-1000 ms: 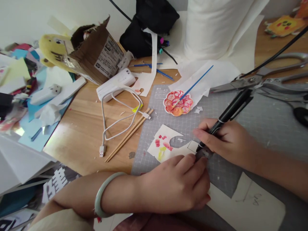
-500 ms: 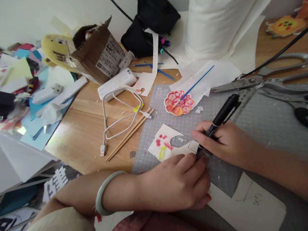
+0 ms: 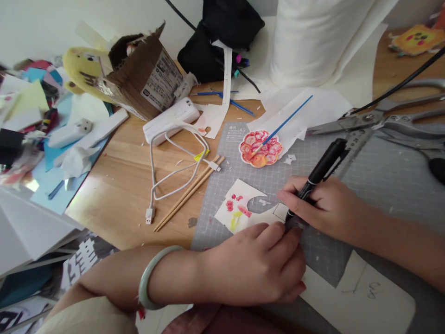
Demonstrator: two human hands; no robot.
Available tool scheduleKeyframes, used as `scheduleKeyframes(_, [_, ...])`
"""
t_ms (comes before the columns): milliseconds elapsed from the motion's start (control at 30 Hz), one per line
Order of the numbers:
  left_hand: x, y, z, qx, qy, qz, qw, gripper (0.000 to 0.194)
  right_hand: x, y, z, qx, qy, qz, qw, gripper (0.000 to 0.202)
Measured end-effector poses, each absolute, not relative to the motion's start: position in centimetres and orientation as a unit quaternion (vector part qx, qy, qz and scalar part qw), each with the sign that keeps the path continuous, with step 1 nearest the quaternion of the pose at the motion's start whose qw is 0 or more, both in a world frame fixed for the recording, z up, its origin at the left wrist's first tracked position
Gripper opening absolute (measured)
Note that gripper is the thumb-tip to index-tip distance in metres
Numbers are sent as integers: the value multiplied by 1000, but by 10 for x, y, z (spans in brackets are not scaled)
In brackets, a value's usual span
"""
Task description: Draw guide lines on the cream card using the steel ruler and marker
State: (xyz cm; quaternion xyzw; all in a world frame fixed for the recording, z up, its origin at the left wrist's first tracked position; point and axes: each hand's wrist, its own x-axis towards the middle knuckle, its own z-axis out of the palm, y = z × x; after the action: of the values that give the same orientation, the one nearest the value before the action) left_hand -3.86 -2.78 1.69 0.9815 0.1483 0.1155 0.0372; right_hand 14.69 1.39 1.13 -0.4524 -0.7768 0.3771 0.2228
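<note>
My right hand [image 3: 327, 204] is closed round a black marker pen [image 3: 321, 169], its tip low on a cut piece of white paper [image 3: 222, 215] with red and yellow paint dabs and a small drawn square. My left hand [image 3: 264, 264] has its fingers curled down over the near end of a ruler [image 3: 358, 141], beside the pen tip; its fingertips are partly hidden. Most of the ruler's length lies behind my right hand. Beyond the hands, a painted red and orange flower cutout [image 3: 260, 155] lies with a blue paintbrush [image 3: 288, 121] across it.
A grey cutting mat [image 3: 392, 195] lies under the work. Large scissors [image 3: 375, 116] rest at the right. A white cable [image 3: 174, 190], chopsticks [image 3: 189, 195], a power bank [image 3: 170, 120] and a torn cardboard box [image 3: 146, 74] stand left. A white roll [image 3: 309, 41] is behind.
The view has shifted slightly, so everything sits a little further right in the picture. Both hands, the pen and the paper keep nearly the same places.
</note>
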Motion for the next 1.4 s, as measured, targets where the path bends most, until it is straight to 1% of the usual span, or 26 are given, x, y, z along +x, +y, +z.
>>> scheduleKeyframes(200, [-39,-30,18,984,134,117,-6,33,146,14,13,-439,-787,369,228,27])
scheduleKeyframes(400, [-39,-30,17,985,129,113,-8,29,147,16,13,-439,-798,352,215,30])
scheduleKeyframes(633, [-39,-29,18,985,132,111,1,34,152,20,15,-460,-794,337,208,32])
scheduleKeyframes(900, [-39,-29,19,984,138,110,7,34,153,22,14,-466,-794,321,223,30])
scheduleKeyframes(1400, [-39,-29,20,986,134,104,9,35,155,25,13,-483,-783,320,227,29])
